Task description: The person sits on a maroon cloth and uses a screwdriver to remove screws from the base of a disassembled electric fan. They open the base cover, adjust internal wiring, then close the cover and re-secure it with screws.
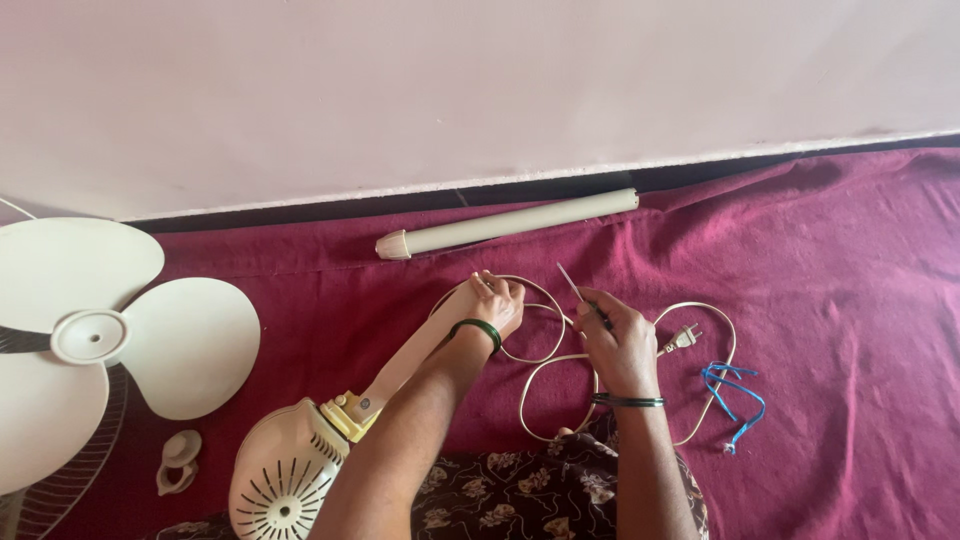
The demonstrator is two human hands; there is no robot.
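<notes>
Maroon cloth (840, 250) covers the floor across the lower two thirds of the frame, meeting a pale wall (400, 90) along a slanted line at the top. At centre, my left hand (492, 303) is clenched around the upper end of a cream fan neck (420, 350), which slants down to the lower left into the cream motor housing (285, 475) with its vented back. My right hand (620, 340), just right of centre, grips a thin metal screwdriver (575, 287) whose tip points up and to the left, toward my left hand. A dark bangle sits on each wrist.

White power cord (545, 385) loops on the cloth under and between both hands, and its two-pin plug (683, 338) lies just right of my right hand. Further right, a tangle of blue wire (735, 395) rests on the cloth beside the outer loop of cord. Above my hands, a cream tube (510, 223) with a collar at its left end lies near the wall's edge. At the left of the frame, a cream three-blade fan propeller (110, 330) rests on a wire guard (60, 470), and a small cream knob (178, 460) lies between it and the motor housing. My patterned dark clothing (520, 490) fills the bottom centre.
</notes>
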